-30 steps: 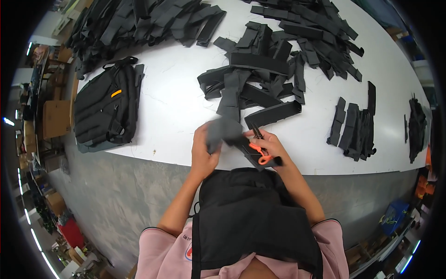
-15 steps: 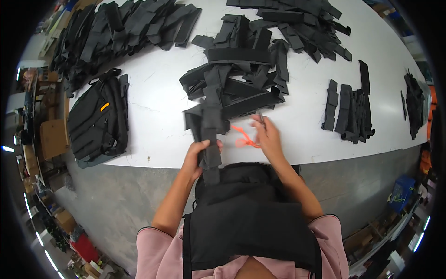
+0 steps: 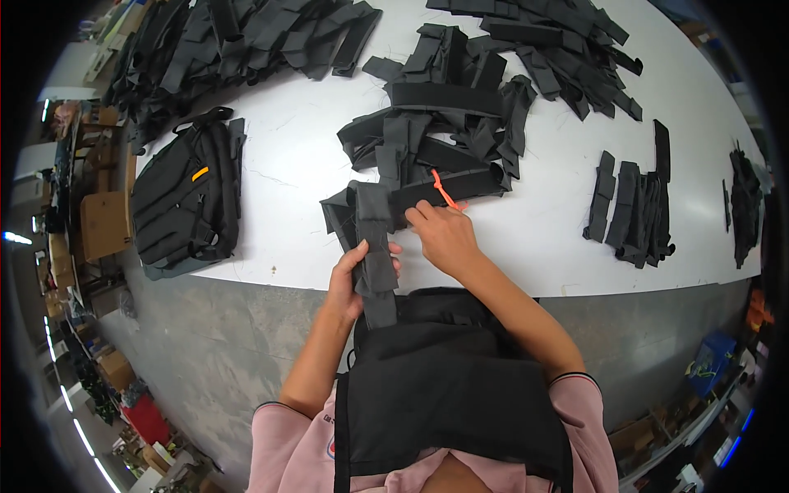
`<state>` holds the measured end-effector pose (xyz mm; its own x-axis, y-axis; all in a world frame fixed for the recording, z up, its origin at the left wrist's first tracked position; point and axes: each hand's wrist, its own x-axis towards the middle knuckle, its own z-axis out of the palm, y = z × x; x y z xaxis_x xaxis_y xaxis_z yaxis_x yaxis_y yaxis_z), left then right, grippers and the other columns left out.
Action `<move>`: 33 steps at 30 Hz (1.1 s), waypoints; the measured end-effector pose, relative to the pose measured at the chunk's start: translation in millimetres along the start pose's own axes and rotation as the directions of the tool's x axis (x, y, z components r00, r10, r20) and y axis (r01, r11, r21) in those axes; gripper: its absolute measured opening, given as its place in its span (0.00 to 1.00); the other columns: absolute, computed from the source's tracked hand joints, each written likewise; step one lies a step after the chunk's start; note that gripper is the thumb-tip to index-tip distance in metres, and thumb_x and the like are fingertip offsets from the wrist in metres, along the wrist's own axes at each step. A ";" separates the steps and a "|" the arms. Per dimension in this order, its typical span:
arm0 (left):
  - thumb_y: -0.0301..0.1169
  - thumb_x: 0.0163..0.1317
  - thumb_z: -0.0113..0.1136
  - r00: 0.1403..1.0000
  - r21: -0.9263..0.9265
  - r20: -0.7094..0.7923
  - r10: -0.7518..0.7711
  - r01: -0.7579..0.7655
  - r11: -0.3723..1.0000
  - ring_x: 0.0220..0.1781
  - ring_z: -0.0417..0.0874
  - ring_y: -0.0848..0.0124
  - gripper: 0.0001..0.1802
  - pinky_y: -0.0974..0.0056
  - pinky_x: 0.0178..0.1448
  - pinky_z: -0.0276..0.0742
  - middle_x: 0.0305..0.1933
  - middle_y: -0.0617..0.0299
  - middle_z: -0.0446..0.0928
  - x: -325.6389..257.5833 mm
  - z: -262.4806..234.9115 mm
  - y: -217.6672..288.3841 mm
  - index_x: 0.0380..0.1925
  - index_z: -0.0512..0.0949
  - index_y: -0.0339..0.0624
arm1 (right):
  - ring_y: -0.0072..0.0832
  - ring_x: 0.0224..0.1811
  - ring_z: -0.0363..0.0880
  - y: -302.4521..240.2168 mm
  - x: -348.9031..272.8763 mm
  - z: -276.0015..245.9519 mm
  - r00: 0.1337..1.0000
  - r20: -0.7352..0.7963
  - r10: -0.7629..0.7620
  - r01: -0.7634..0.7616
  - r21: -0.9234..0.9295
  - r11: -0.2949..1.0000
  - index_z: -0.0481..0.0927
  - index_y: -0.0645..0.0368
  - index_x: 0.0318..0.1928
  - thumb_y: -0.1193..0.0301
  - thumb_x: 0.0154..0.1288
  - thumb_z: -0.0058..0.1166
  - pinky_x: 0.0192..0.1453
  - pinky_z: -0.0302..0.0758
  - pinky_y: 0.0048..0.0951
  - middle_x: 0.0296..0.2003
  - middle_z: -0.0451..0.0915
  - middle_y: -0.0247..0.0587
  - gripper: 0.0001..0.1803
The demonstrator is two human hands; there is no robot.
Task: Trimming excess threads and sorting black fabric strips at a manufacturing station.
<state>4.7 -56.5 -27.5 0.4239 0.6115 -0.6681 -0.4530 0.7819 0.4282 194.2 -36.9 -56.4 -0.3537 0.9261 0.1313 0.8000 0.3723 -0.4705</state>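
Observation:
A chain of dark grey fabric strips (image 3: 375, 215) runs from the middle pile down past the table's front edge. My left hand (image 3: 347, 278) is closed around it, thumb on top and fingertips showing at its right side. Just right of the chain, my right hand (image 3: 448, 240) is closed, back of the hand up, its fingertips pinched close to the fabric. An orange ribbon (image 3: 444, 191) sticks out beyond its knuckles, over the pile. What those fingers hold is hidden. The tangled pile of black strips (image 3: 448, 97) lies directly ahead of both hands.
A black backpack (image 3: 187, 197) with an orange tab lies at the left. Larger strip heaps (image 3: 271, 37) (image 3: 551, 41) fill the far side. Smaller strip bundles (image 3: 637, 209) (image 3: 744, 205) lie at the right. The white table's front edge (image 3: 526, 294) runs before me.
My right hand has moved left to the strips and turned back up. The orange ribbon has swung from beside that hand to beyond it. My left hand keeps its hold on the strips.

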 end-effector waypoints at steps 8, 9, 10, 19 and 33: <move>0.31 0.51 0.52 0.949 0.131 -0.113 0.296 -0.281 0.951 0.33 0.78 0.66 0.25 0.65 0.40 0.75 0.33 0.58 0.74 -8.0 3.2 13.0 0.50 0.69 0.32 | 0.23 0.21 0.74 23.2 -80.0 -36.7 0.831 -0.092 0.548 -0.501 0.303 0.811 0.74 0.57 0.41 0.76 0.53 0.57 0.24 0.67 0.23 0.30 0.75 0.34 0.13; 0.27 0.46 0.53 0.936 0.254 -0.083 0.341 -0.311 0.916 0.32 0.77 0.67 0.29 0.65 0.40 0.74 0.32 0.60 0.72 -5.0 4.4 13.9 0.53 0.67 0.33 | 0.23 0.21 0.73 27.8 -92.7 -36.5 0.757 -0.003 0.653 -0.580 0.458 0.674 0.74 0.57 0.41 0.73 0.55 0.56 0.22 0.67 0.23 0.28 0.75 0.34 0.12; 0.25 0.42 0.53 0.956 0.489 -0.105 0.274 -0.190 0.851 0.31 0.74 0.70 0.31 0.67 0.39 0.72 0.30 0.62 0.68 3.3 12.1 21.2 0.52 0.67 0.35 | 0.23 0.20 0.73 31.5 -101.0 -35.6 0.676 0.101 0.730 -0.632 0.590 0.503 0.74 0.56 0.42 0.71 0.57 0.56 0.21 0.66 0.23 0.26 0.75 0.33 0.11; 0.28 0.38 0.59 0.677 0.673 0.682 0.278 -0.431 -0.602 0.41 0.75 0.50 0.28 0.53 0.48 0.70 0.39 0.47 0.73 123.9 91.4 1.8 0.45 0.67 0.35 | 0.16 0.13 0.57 48.6 -27.3 0.4 0.354 0.417 0.837 -0.035 0.900 -0.434 0.71 0.61 0.40 0.74 0.63 0.42 0.14 0.50 0.17 0.21 0.68 0.31 0.07; 0.27 0.54 0.51 0.998 0.217 0.056 -0.029 0.016 0.976 0.49 0.78 0.58 0.25 0.62 0.48 0.74 0.51 0.44 0.73 62.6 30.6 2.5 0.53 0.63 0.34 | 0.19 0.30 0.73 42.3 -55.3 1.6 0.558 0.487 0.672 -0.548 0.824 -0.143 0.70 0.64 0.46 0.70 0.54 0.59 0.33 0.70 0.22 0.36 0.76 0.38 0.20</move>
<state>54.2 -12.6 -49.6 0.4799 0.5942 -0.6455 -0.2647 0.7995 0.5392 246.8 -72.5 -85.0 0.1040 0.7369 -0.6680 -0.3197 -0.6112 -0.7240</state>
